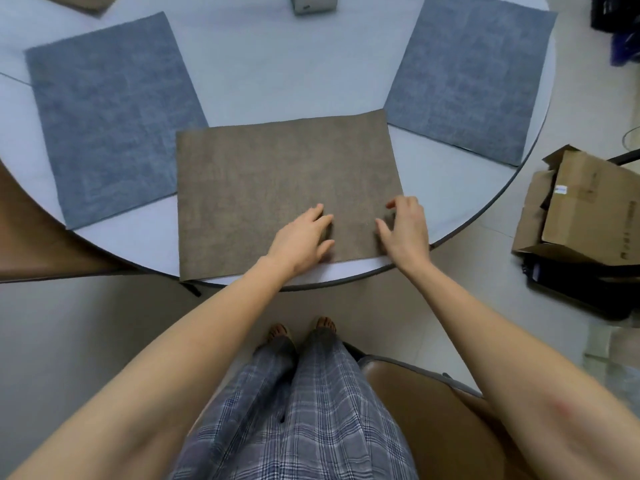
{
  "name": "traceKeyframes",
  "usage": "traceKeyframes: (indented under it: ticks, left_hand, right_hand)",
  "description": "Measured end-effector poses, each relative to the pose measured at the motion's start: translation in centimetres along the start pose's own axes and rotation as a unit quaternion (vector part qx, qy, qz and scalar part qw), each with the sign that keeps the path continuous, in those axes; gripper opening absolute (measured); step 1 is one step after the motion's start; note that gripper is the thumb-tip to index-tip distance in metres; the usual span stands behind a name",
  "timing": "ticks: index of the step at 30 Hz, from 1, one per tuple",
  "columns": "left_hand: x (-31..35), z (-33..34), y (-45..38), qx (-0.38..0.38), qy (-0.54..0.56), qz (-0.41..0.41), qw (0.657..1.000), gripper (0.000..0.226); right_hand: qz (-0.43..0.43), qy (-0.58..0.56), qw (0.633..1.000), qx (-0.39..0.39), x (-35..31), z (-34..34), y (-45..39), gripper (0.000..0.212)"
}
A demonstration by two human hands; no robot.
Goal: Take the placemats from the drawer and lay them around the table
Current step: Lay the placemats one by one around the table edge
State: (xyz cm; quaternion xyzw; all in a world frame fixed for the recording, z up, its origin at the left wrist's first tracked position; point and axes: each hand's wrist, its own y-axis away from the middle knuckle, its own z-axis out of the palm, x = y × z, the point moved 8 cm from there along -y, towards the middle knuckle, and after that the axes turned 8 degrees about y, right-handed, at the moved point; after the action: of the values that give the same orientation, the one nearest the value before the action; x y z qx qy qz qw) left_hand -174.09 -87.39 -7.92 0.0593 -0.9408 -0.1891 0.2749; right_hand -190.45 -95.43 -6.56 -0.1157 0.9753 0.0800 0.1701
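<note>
A: Far left, top corner: a brown placemat [81, 1], mostly cut off by the frame edge. Just below it, flat on the round white table [277, 64], a blue-grey placemat [110, 116], angled, near corner close to the table's rim.

B: Centre now. Brown placemat [277, 181] laid square at the near edge, its upper left corner touching or overlapping the blue-grey one. Near edge almost level with the rim.

A: Left hand [304, 237] palm-down on that mat, fingers straight and together, pressing flat. Nothing grasped.

B: Right hand [405, 230] just beside it, over the mat's near right corner. Fingers spread and bent, tips down at the cloth. Pinching or only touching? Cannot tell from here.

A: Behind, at the top centre: a small grey box [313, 3], partly out of frame.

B: Further right, a second blue-grey placemat [471, 74], tilted the other way, one corner reaching the table's rim.

A: Off the table, right side: open cardboard boxes [585, 202] on the floor. Down low, plaid trousers [301, 410], bare toes, and a brown chair seat [426, 403] just beside the legs.
</note>
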Motion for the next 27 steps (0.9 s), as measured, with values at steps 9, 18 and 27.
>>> traceKeyframes:
  ticks: [9, 18, 27]
  left_hand:
    - [-21.3, -7.0, 11.4, 0.214, 0.14, -0.248, 0.934, 0.031]
    - [-23.8, -6.0, 12.6, 0.157, 0.228, -0.258, 0.926, 0.025]
    - [-24.3, -5.6, 13.6, 0.174, 0.272, -0.192, 0.927, 0.041]
  right_hand:
    - [-0.142, 0.049, 0.972, -0.178, -18.2, 10.3, 7.0, 0.066]
    - [0.118, 0.081, 0.979, -0.142, -17.8, 13.6, 9.9, 0.112]
    - [0.099, 0.084, 0.98, -0.15, -17.1, 14.6, 10.8, 0.118]
